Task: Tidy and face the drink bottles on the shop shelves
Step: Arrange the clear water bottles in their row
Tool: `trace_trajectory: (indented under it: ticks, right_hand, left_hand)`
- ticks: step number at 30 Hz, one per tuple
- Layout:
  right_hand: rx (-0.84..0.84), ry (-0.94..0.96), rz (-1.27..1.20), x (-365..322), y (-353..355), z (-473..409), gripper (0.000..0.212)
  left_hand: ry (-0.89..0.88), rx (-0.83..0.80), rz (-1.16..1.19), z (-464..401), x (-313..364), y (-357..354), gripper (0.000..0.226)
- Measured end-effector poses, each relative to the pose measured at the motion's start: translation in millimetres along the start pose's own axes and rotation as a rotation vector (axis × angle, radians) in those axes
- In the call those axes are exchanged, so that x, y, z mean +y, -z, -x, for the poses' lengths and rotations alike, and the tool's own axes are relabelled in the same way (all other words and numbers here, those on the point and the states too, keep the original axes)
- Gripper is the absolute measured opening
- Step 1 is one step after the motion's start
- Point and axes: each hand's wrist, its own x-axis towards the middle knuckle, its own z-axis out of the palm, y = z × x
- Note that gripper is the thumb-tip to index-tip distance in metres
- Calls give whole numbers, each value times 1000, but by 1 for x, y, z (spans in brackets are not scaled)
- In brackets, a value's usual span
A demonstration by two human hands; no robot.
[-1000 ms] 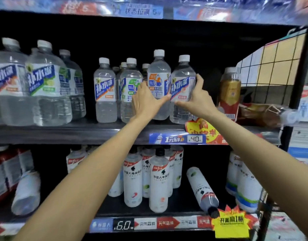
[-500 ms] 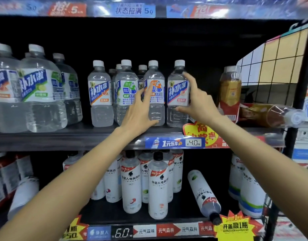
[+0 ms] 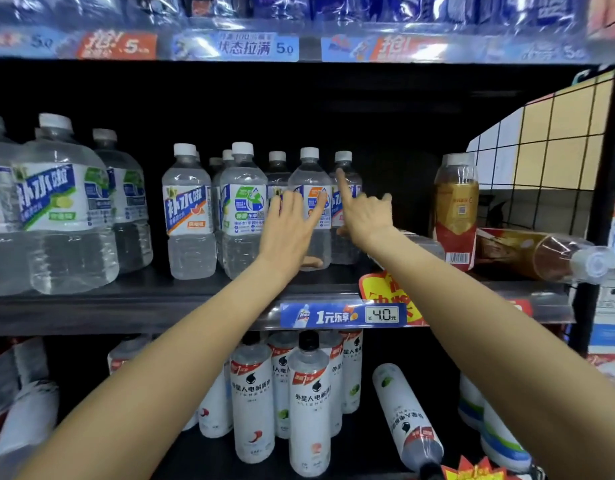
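Several clear drink bottles with blue labels stand on the middle shelf (image 3: 126, 306). My left hand (image 3: 288, 233) lies with straight fingers against the orange-labelled bottle (image 3: 311, 174), its thumb low by the bottle's base. My right hand (image 3: 366, 220) touches the rightmost clear bottle (image 3: 344, 161) with a straight index finger pointing up along the label and the thumb lower down. That bottle stands a little behind its neighbours. A green-labelled bottle (image 3: 243, 209) and a bottle (image 3: 186, 216) facing front stand to the left.
Large water bottles (image 3: 63, 209) fill the left of the shelf. At the right stand a golden bottle (image 3: 457, 202) and a brown bottle (image 3: 541, 254) lying on its side. Below, white bottles (image 3: 309, 403) stand, and one (image 3: 406, 417) lies tipped over. A wire grid (image 3: 555, 140) closes the right end.
Both hands have slid lower on the two right-hand bottles. The rightmost bottle has gone back a little on the shelf. My view has tilted up, showing more of the top shelf.
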Motion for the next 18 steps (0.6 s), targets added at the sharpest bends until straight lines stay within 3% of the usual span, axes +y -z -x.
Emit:
trace_trajectory:
  ticks: [5, 11, 14, 18]
  right_hand:
    - [-114, -28, -84, 0, -12, -16, 102]
    - [-171, -2, -26, 9, 9, -5, 87]
    - [37, 62, -65, 10, 19, 22, 66]
    - [401, 194, -259, 4, 24, 73, 41]
  left_hand:
    - [-11, 106, 105, 1, -13, -17, 97]
    - [-13, 128, -8, 0, -11, -25, 98]
    - [10, 151, 20, 2, -15, -16, 86]
    - [81, 421, 325, 28, -28, 2, 42]
